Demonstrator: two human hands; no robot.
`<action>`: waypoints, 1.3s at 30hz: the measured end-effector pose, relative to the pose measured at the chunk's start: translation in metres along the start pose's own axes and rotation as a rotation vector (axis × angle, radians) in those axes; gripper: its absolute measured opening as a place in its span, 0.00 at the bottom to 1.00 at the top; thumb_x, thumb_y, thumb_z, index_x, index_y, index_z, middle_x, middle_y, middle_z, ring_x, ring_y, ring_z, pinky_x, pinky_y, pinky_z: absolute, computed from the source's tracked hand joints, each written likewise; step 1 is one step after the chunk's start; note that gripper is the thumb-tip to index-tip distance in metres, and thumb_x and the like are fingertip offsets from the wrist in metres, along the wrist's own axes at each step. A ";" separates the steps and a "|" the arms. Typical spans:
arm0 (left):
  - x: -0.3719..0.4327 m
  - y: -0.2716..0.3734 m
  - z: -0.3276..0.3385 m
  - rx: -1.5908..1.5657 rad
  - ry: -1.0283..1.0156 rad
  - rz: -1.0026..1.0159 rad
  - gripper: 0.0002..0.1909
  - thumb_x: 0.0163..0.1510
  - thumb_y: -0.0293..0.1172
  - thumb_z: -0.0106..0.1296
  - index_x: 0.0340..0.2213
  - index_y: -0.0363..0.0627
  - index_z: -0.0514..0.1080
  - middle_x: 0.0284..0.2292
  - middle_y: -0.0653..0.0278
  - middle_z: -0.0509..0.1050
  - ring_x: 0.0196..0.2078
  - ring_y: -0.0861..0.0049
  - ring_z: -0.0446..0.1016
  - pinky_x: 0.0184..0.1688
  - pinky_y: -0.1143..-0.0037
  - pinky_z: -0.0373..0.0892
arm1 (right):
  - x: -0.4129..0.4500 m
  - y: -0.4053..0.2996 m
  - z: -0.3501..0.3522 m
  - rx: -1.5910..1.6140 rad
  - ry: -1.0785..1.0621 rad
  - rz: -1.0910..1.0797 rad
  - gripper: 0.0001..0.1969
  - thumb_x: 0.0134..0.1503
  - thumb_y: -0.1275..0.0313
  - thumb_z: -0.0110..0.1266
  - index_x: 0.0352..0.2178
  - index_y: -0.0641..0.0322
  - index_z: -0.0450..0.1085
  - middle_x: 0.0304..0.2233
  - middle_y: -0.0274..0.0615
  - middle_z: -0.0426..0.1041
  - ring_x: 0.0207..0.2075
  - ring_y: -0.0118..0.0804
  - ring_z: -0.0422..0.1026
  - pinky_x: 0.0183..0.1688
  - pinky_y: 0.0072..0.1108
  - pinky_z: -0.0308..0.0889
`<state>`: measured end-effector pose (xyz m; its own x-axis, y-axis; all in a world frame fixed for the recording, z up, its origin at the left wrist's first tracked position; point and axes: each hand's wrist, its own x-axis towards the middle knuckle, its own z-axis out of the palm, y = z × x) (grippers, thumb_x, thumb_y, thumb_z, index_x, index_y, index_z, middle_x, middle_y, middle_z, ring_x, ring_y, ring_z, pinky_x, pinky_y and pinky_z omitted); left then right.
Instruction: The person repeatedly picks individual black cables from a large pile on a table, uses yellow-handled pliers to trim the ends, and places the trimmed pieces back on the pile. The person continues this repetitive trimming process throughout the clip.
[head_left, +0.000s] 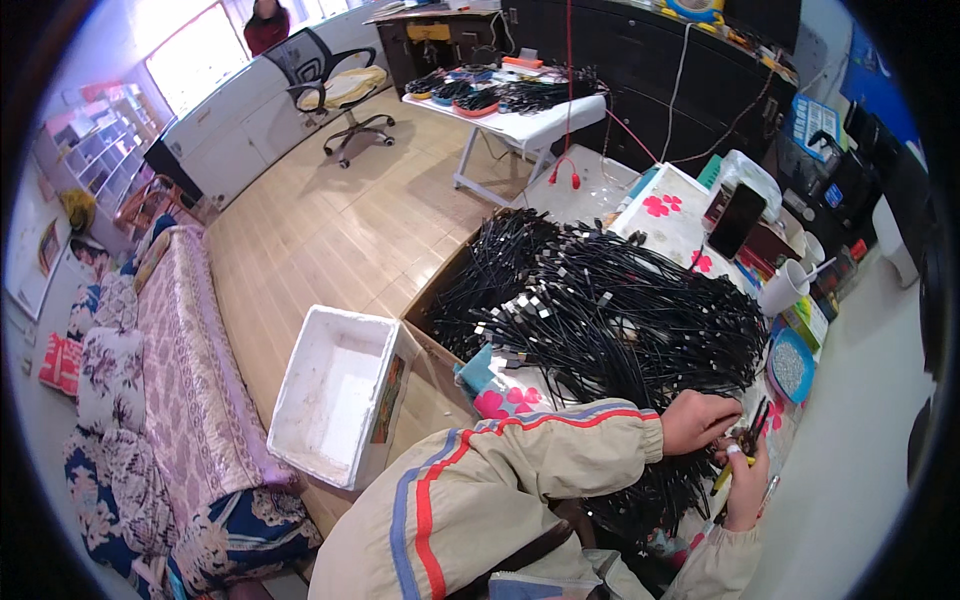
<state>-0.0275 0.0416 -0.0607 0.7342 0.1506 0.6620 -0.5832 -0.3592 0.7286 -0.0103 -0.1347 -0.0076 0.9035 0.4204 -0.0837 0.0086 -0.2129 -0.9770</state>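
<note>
Black cables with metal plugs (600, 315) lie in a big tangled heap before me, across a table and a cardboard box. My left hand (699, 421) is at the heap's near right side, fingers bent and pinched together; whatever is between them is too small to make out. Just below it, my right hand (744, 484), with white tape on a finger, grips a yellow-handled hand tool (722, 477), its working end partly hidden. Dark cable ends stick up between the two hands. A blue dish (809, 375) of small silvery pieces sits beyond them.
A white foam box (300, 397) stands left of the cardboard box (431, 341). Near the dish are a white cup (784, 289) and an upright phone (737, 221). Farther off are a white folding table (525, 127) with more cables, an office chair (345, 86) and a person (266, 30).
</note>
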 end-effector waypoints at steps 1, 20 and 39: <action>-0.001 -0.001 0.002 0.023 -0.018 -0.012 0.07 0.54 0.27 0.54 0.36 0.41 0.73 0.28 0.53 0.76 0.30 0.56 0.76 0.29 0.67 0.71 | -0.001 0.005 -0.006 -0.012 0.012 -0.022 0.14 0.58 0.76 0.49 0.46 0.69 0.64 0.36 0.40 0.72 0.35 0.29 0.72 0.40 0.19 0.69; -0.003 -0.001 -0.006 0.042 0.003 -0.105 0.07 0.48 0.23 0.57 0.32 0.41 0.73 0.25 0.54 0.73 0.23 0.64 0.75 0.26 0.73 0.70 | 0.009 0.083 -0.050 -0.233 0.368 -0.026 0.18 0.56 0.67 0.55 0.45 0.66 0.69 0.35 0.36 0.72 0.33 0.27 0.67 0.36 0.20 0.63; 0.000 -0.003 -0.003 0.122 0.042 -0.021 0.06 0.49 0.22 0.60 0.31 0.42 0.74 0.18 0.60 0.72 0.18 0.69 0.71 0.21 0.73 0.65 | 0.006 0.000 0.018 -0.218 -0.129 0.177 0.19 0.53 0.63 0.52 0.30 0.77 0.68 0.20 0.50 0.72 0.24 0.43 0.73 0.29 0.30 0.66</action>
<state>-0.0270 0.0459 -0.0625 0.7292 0.1965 0.6555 -0.5194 -0.4648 0.7171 -0.0123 -0.1164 -0.0111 0.8376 0.4653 -0.2862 -0.0393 -0.4713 -0.8811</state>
